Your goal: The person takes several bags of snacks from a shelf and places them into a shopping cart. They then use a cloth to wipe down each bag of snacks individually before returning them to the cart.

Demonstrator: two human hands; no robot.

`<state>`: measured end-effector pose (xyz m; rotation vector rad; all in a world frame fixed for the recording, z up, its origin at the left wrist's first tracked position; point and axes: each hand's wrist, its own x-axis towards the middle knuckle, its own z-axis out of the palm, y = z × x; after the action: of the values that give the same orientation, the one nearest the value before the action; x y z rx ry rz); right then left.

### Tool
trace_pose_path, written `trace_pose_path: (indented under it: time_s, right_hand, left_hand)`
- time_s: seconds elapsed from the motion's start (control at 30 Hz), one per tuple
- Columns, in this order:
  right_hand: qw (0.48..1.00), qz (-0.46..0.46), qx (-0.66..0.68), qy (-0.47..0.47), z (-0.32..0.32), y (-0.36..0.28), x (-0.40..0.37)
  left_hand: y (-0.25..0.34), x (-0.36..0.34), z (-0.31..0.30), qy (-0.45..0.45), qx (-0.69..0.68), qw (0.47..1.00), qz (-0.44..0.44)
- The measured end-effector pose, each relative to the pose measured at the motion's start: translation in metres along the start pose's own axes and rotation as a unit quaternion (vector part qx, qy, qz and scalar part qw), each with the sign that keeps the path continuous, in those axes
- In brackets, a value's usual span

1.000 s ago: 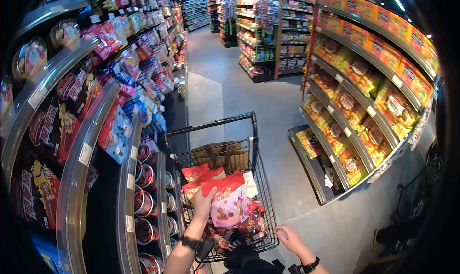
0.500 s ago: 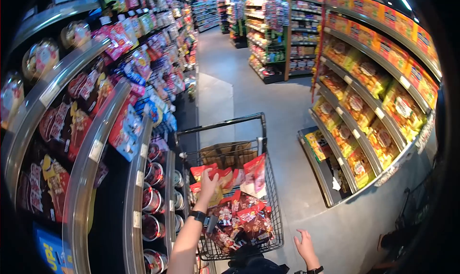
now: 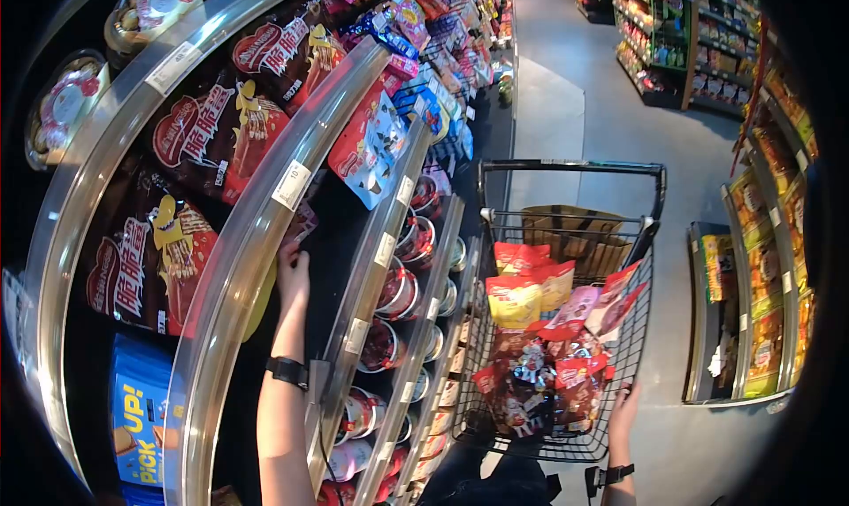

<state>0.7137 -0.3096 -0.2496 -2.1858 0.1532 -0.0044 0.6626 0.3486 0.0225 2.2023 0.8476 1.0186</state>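
Left hand (image 3: 293, 274): raised behind the shelf rail (image 3: 239, 276), fingers together, tips at 1 red packet (image 3: 302, 229). Grip not discernible. Packet mostly hidden, axis indeterminate. Shopping cart (image 3: 570, 164): long axis points up the aisle. Right hand (image 3: 624, 407): fingers extended flat against its rear wall.

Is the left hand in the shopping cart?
No: the left hand is up in the snack shelf, well apart from the shopping cart.
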Motion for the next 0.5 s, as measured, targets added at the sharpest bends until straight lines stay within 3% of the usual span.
trace_pose_path:
  time_s: [0.03,0.1,0.13,0.3,0.37,0.5]
  right_hand:
    - [1.0,-0.006,0.002,0.023,0.002,0.002,-0.003]
    - [0.999,0.026,0.005,0.018,0.001,-0.007,-0.007]
    - [0.999,0.052,0.003,0.016,-0.001,-0.011,-0.006]
    - [0.998,0.038,0.012,0.052,-0.001,-0.004,-0.013]
    - [0.996,0.042,0.046,0.069,0.005,0.028,-0.015]
    - [0.996,0.055,-0.011,0.065,-0.005,0.045,-0.023]
  left_hand:
    - [0.006,0.004,-0.013,0.002,0.025,1.0,-0.01]
    - [-0.084,0.052,-0.032,0.008,0.022,1.0,-0.007]
    - [-0.102,0.065,-0.038,0.004,0.023,0.999,-0.027]
    - [-0.139,0.116,-0.045,-0.035,0.04,0.988,-0.148]
    - [-0.151,0.144,-0.045,-0.049,0.037,0.983,-0.173]
    - [-0.178,0.21,-0.039,-0.082,0.036,0.979,-0.186]
